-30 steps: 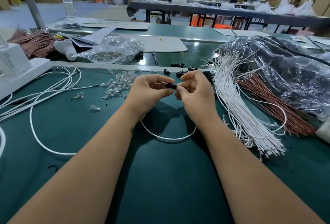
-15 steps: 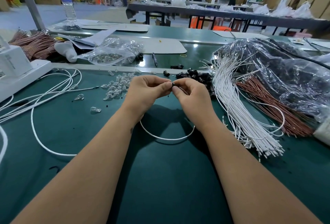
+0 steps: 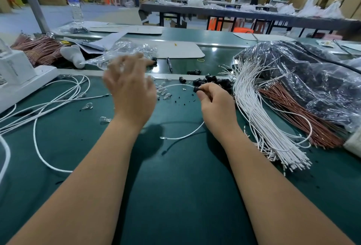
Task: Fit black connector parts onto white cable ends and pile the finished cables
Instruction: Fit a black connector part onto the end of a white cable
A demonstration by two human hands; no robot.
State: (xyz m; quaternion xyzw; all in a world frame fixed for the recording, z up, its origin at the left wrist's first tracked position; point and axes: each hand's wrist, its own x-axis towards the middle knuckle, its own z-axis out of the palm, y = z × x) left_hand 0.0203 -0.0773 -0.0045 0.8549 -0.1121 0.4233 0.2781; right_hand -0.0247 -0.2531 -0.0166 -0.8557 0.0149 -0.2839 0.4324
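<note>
Left hand (image 3: 130,90) is up off the mat with the fingers loose and spread, holding nothing, and it's motion-blurred so finer detail is a no-go. Right hand (image 3: 216,104) is pinching a black connector part (image 3: 196,89) between thumb and fingertips, right at the end of a white cable (image 3: 182,137). That cable arcs out to the left of the connector, and another stretch of it shows near the right wrist, curving down to a free metal-tipped end lying on the green mat (image 3: 175,196).

Just beyond the right hand there's a little heap of loose black connectors (image 3: 213,81), a few strays further left near the metal strip. To the right sits a big bundle of white cables (image 3: 259,119) fanned out toward the near edge, with a bundle of brown wires (image 3: 297,113) right beside it, both partly tucked under a crinkly clear plastic bag (image 3: 316,80).

Over on the left, several long white cables lie looped across the mat (image 3: 58,96), plus some small clear bulb-looking bits (image 3: 87,106) scattered around. A white machine (image 3: 17,76) is at the far left edge, and a black pen (image 3: 169,64) lies on the far side.
</note>
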